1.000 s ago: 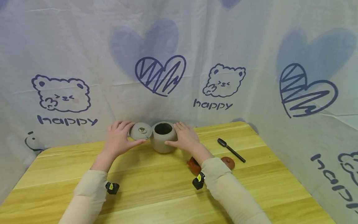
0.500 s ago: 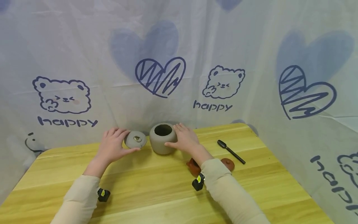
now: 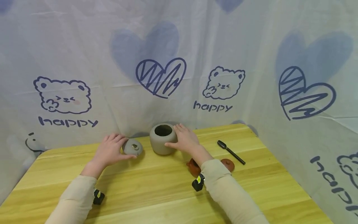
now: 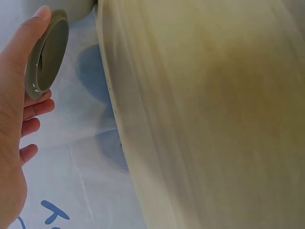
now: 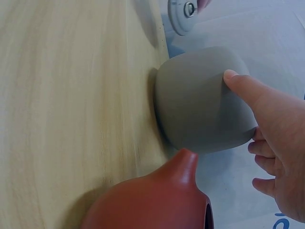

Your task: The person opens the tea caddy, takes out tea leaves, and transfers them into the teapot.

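A round grey lid [image 3: 129, 148] with a small metal ring on top is gripped by its edge between the thumb and fingers of the left hand [image 3: 109, 150]. In the left wrist view the lid [image 4: 51, 52] is held above the table, its underside showing. The wide grey jar [image 3: 162, 143], its mouth uncovered, stands upright to the right of the lid, apart from it. Around the jar's right side lies the right hand [image 3: 185, 138], thumb on the front; in the right wrist view the thumb presses the jar [image 5: 200, 100].
A red-brown teapot [image 3: 193, 167] stands under the right forearm, partly hidden, with its small round lid [image 3: 227, 165] beside it. Farther right lies a black scoop-like tool [image 3: 231, 151]. A printed cloth [image 3: 167, 40] hangs behind the wooden table [image 3: 151, 193].
The left hand has carried the grey lid left and toward the table's front, away from the jar. The right hand and the jar have stayed in place.
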Motion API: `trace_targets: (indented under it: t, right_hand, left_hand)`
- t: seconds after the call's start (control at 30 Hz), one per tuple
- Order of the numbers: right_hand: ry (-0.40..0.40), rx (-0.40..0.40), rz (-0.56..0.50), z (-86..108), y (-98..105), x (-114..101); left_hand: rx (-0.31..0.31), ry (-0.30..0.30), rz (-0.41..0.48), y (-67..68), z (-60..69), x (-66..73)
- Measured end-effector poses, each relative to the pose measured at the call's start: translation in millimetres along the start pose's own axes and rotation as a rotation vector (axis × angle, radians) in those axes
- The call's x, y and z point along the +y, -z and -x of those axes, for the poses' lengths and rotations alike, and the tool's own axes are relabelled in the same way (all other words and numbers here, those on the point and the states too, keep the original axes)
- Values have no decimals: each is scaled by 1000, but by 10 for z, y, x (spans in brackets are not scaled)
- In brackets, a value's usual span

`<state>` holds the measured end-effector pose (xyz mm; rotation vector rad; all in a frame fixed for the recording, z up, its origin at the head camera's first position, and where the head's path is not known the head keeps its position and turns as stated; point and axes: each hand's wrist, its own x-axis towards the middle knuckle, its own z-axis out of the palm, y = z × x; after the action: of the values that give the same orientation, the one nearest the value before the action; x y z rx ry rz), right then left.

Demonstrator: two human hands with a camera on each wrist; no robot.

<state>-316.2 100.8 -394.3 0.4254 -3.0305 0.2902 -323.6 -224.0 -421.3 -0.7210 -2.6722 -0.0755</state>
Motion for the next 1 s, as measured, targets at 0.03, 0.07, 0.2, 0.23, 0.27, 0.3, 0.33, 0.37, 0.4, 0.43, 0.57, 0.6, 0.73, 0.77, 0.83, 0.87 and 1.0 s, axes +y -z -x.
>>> trace_targets:
  t: [0.03, 0.07, 0.2, 0.23, 0.27, 0.3, 0.33, 0.37, 0.4, 0.43, 0.57, 0.6, 0.73, 0.77, 0.83, 0.87, 1.0]
  right_hand:
    - [0, 3, -5, 4, -1, 2]
    - [-1, 3, -10, 8, 0, 4]
    - [-1, 10, -20, 12, 3, 11]
    - [0, 10, -19, 12, 5, 11]
    - [1, 9, -20, 10, 3, 12]
    - [1, 8, -19, 8, -1, 13]
    - [1, 7, -20, 4, -6, 15]
    - [0, 3, -19, 3, -11, 17]
    - [0, 2, -18, 2, -15, 19]
    - [1, 1, -19, 3, -20, 21]
    - [0, 4, -30, 4, -29, 28]
    - [0, 10, -38, 5, -27, 29]
    - [-7, 16, -62, 5, -20, 26]
    - [-6, 13, -59, 4, -22, 25]
    - [-3, 10, -55, 6, -31, 22]
    - [-1, 10, -52, 7, -38, 21]
    - [2, 13, -49, 6, -57, 9]
  left_hand:
    - [-19, 0, -3, -7, -3, 0]
    - [-37, 0, -5, -16, -7, -1]
    - [-73, 0, -15, -45, -22, 6]
    - [-79, -1, -21, -54, -24, 7]
    - [-83, -2, -24, -62, -26, 9]
    - [-88, -4, -27, -71, -27, 10]
    - [-92, -7, -32, -80, -28, 11]
    - [-95, -11, -38, -89, -28, 11]
    - [-97, -15, -43, -98, -28, 12]
    - [-98, -19, -48, -105, -28, 13]
    - [-78, -43, -58, -124, -30, 16]
    - [-73, -50, -58, -126, -30, 19]
    - [-75, -61, -55, -129, -26, 18]
    - [-83, -58, -55, -130, -21, 17]
    - [-97, -53, -53, -134, -4, 9]
    - [-103, -50, -52, -136, 7, 6]
    - [-123, -39, -39, -155, 38, -15]
